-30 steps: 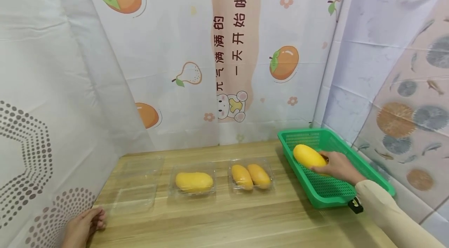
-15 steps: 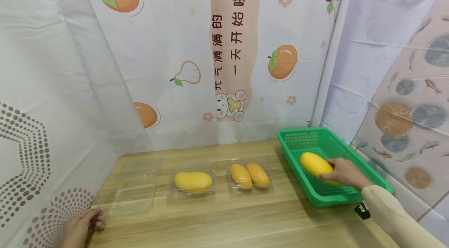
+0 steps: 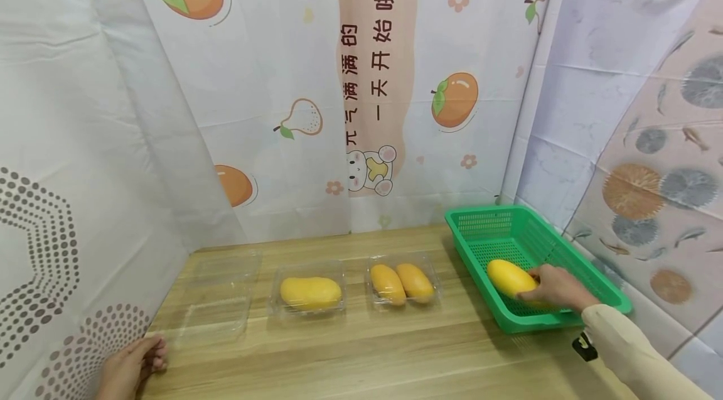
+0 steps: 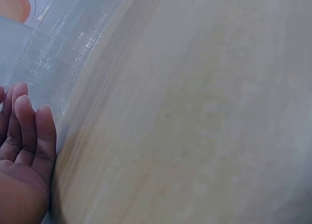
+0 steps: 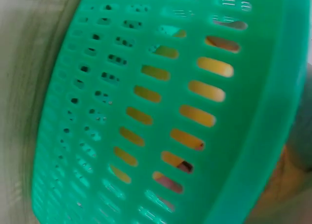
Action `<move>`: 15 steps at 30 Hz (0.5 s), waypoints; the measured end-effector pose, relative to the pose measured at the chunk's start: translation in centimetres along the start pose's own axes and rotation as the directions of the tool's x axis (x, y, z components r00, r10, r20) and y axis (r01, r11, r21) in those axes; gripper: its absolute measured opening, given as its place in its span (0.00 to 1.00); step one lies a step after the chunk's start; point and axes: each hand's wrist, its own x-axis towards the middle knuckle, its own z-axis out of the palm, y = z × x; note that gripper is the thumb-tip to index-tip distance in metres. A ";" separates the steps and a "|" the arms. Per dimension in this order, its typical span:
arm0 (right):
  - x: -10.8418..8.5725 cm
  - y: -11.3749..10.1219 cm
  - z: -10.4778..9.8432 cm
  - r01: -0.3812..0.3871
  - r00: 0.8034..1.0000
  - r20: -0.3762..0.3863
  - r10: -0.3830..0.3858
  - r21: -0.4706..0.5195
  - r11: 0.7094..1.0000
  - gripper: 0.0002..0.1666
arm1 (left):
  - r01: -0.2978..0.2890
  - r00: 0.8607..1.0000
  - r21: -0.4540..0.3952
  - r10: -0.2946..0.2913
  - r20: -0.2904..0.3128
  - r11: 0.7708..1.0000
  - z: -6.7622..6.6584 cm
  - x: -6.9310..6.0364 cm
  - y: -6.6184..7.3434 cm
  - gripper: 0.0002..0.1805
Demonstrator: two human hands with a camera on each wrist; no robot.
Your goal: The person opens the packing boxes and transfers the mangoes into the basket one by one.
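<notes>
At the right, my right hand (image 3: 559,287) grips a large yellow mango (image 3: 507,277) by its near end, low inside the green slotted basket (image 3: 533,230). In the right wrist view the basket wall (image 5: 248,112) fills most of the frame; yellow mango skin (image 5: 207,90) and bits of the hand show through its slots. Over at the table's left edge, my left hand (image 3: 130,365) rests with loosely bent fingers and holds nothing. The left wrist view has that hand (image 4: 24,170) at its left border, beside the wooden tabletop (image 4: 170,112).
Another yellow mango (image 3: 310,293) lies in a see-through plastic box mid-table. Right of it, a similar box holds two smaller orange-yellow mangoes (image 3: 388,285). Thin transparent plastic trays (image 3: 217,318) lie at the left. Printed cloth (image 3: 254,73) hangs around the table's back and sides.
My right hand has lowered the mango deeper into the basket and slightly to the right. My left hand stays at the table edge; the head view has shifted a little.
</notes>
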 end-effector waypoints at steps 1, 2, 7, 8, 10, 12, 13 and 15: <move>0.0 0.0 0.2 -0.003 1.000 0.000 0.003 0.003 1.000 0.20 | 0.005 1.000 0.002 -0.005 -0.004 1.000 0.0 0.0 0.0 0.18; -0.1 0.1 0.3 -0.009 1.000 0.001 0.009 0.006 1.000 0.20 | 0.003 1.000 0.007 -0.003 -0.009 1.000 0.0 0.0 0.0 0.18; -0.1 0.1 0.7 -0.018 1.000 0.020 0.018 0.014 1.000 0.20 | 0.000 1.000 0.020 0.000 -0.025 1.000 0.1 0.1 0.0 0.17; -0.2 0.1 0.8 -0.015 0.999 0.029 0.015 0.014 1.000 0.21 | 0.000 1.000 0.026 0.001 -0.027 1.000 0.1 0.1 0.0 0.17; -0.2 0.1 0.8 -0.014 0.999 0.047 0.013 0.018 1.000 0.23 | -0.002 1.000 0.041 0.004 -0.030 0.999 0.1 0.1 0.0 0.17; -0.2 0.1 0.9 -0.019 0.998 0.066 0.017 0.027 0.999 0.26 | -0.002 1.000 0.059 0.004 -0.030 0.998 0.1 0.1 0.0 0.17; -0.2 0.1 0.9 -0.023 0.997 0.073 0.021 0.030 0.999 0.28 | -0.001 1.000 0.067 0.003 -0.031 0.998 0.1 0.1 0.0 0.17; -0.2 0.2 0.9 -0.031 0.996 0.081 0.028 0.039 0.999 0.31 | 0.000 1.000 0.079 0.002 -0.029 0.997 0.2 0.0 0.1 0.17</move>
